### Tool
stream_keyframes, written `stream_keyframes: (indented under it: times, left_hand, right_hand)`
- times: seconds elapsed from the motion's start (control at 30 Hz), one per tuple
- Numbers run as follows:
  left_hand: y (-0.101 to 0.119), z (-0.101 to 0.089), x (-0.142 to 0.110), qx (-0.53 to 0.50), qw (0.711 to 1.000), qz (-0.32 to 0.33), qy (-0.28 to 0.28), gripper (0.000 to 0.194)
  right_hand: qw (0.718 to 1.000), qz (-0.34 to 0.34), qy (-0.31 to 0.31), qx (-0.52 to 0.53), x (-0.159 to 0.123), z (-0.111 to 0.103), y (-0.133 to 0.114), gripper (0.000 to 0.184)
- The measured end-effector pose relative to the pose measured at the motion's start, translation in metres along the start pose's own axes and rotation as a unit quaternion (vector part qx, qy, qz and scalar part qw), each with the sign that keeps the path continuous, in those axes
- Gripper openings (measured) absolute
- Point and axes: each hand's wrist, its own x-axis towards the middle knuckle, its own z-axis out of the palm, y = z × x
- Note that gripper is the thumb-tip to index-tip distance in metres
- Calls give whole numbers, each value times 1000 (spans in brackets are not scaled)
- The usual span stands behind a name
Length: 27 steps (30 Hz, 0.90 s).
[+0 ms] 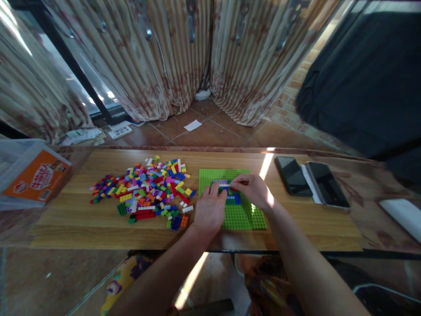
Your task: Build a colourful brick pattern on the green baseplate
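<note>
A green studded baseplate (240, 218) lies on the wooden board, with a small build of blue, white and purple toy bricks (234, 199) on its middle. My left hand (210, 208) comes in from the near left, its bent fingers and thumb pressed against the left part of the build. From the right, my right hand (253, 189) pinches at the build's upper edge, thumb and forefinger together on a small pale brick. The fingers partly cover that brick, and the left hand hides some of the build.
Left of the baseplate spreads a heap of loose colored bricks (158, 186). A clear plastic tub (23, 149) with an orange label stands at the far left. Two dark phones (294, 176) lie to the right on the wooden board (98, 232). Curtains (171, 66) hang beyond.
</note>
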Motion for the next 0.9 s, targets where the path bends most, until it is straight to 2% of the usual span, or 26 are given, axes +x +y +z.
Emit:
stream_keyframes:
  times: [0.07, 0.2, 0.3, 0.47, 0.63, 0.9]
  left_hand:
    - [-2, 3, -1, -6, 1000, 6, 11, 30]
    - [-7, 5, -3, -12, 1000, 4, 24, 34]
    - [-10, 4, -6, -26, 999, 1, 40, 39]
    - [-3, 3, -12, -43, 996, 30, 72, 30]
    - [7, 9, -16, -51, 996, 42, 68, 30]
    - [8, 12, -16, -21, 997, 38, 57, 33]
  right_hand:
    - [999, 12, 14, 26, 0, -2, 1, 20]
    - [999, 5, 40, -24, 3, -1, 0, 18]
    - [999, -3, 31, -42, 5, 0, 1, 16]
    - [998, 2, 25, -49, 5, 2, 2, 11]
    - [997, -5, 31, -72, 2, 1, -4, 12]
    - [995, -4, 28, -100, 0, 1, -8, 14]
